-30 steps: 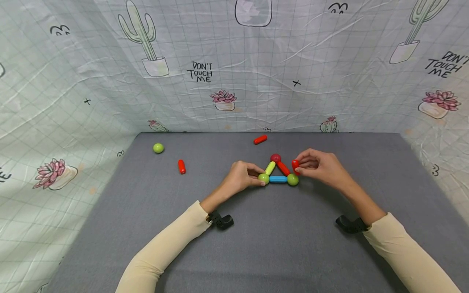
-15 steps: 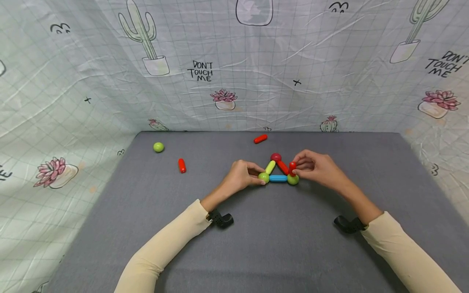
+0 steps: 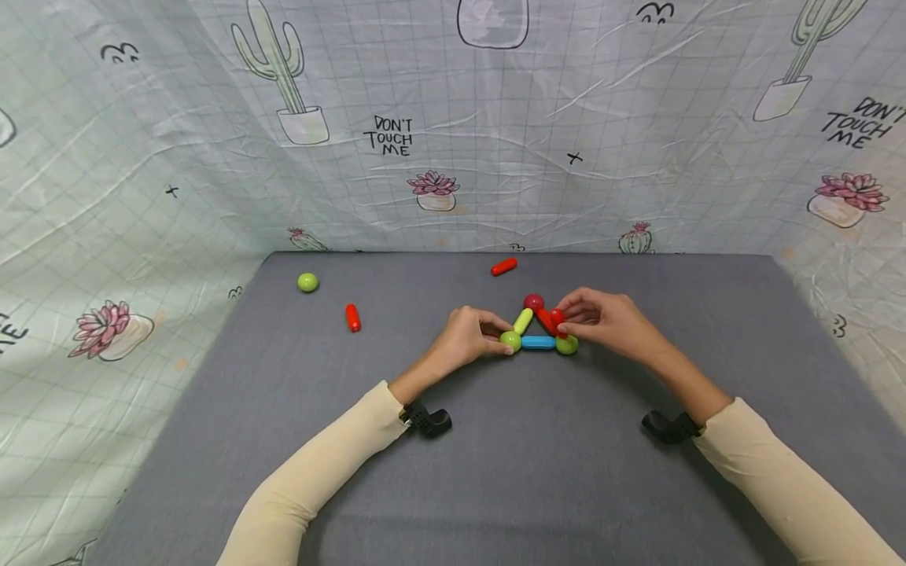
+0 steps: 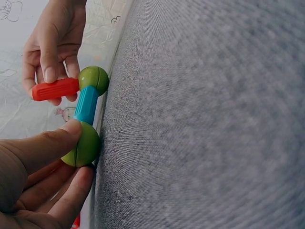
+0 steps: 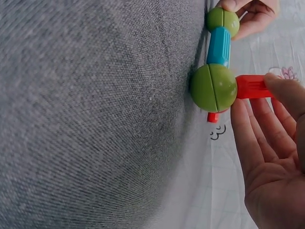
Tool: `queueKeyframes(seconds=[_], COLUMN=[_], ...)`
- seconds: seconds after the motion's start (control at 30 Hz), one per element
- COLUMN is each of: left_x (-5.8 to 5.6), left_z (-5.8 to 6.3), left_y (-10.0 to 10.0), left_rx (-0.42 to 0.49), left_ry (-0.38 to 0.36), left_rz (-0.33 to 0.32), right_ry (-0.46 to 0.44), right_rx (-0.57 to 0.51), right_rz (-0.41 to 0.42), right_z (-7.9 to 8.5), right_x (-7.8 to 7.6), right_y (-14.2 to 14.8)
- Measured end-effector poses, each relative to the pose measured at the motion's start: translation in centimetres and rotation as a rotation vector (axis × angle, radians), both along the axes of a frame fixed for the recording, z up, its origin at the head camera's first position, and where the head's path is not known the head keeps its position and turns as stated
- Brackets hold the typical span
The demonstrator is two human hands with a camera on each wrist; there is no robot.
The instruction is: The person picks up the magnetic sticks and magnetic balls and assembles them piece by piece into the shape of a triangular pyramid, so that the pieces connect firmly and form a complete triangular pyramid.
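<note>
A triangle of toy rods and balls lies on the table. Its near side is a blue rod (image 3: 538, 343) between two green balls. My left hand (image 3: 463, 336) pinches the left green ball (image 3: 510, 340) between thumb and fingers. A lime rod (image 3: 523, 321) and a red rod (image 3: 543, 317) run back to a red ball (image 3: 534, 302). My right hand (image 3: 609, 318) grips another red rod (image 5: 251, 86), which stands up from the right green ball (image 5: 213, 88). Its lower end meets that ball in both wrist views.
On the grey table (image 3: 495, 472), a loose green ball (image 3: 307, 282) lies at the back left, with a loose red rod (image 3: 353, 317) near it. Another red rod (image 3: 504, 266) is behind the triangle. A patterned cloth (image 3: 495, 141) hangs behind the table.
My right hand has moved left, bringing its red rod from beside the right green ball onto the top of it. My left hand stays on the left ball.
</note>
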State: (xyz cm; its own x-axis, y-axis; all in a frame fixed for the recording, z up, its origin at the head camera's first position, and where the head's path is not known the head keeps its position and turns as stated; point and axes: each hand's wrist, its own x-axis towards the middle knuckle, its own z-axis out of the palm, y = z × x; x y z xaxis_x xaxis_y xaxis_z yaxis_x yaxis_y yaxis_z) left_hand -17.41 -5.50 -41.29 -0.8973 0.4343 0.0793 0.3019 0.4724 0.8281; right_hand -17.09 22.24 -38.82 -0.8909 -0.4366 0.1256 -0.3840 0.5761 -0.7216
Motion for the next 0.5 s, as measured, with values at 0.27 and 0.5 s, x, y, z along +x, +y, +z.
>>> queueKeyframes(seconds=[0.27, 0.5], left_x=[-0.08, -0.02], left_z=[0.17, 0.24], left_y=[-0.07, -0.02], left_rx=[-0.004, -0.002], left_ry=[-0.012, -0.028], left_rz=[0.004, 0.004], right_ry=[0.023, 0.019], right_rx=[0.021, 0.026], right_rz=[0.002, 0.019], right_z=[-0.13, -0.20], right_x=[-0.23, 0.02], right_y=[-0.20, 0.55])
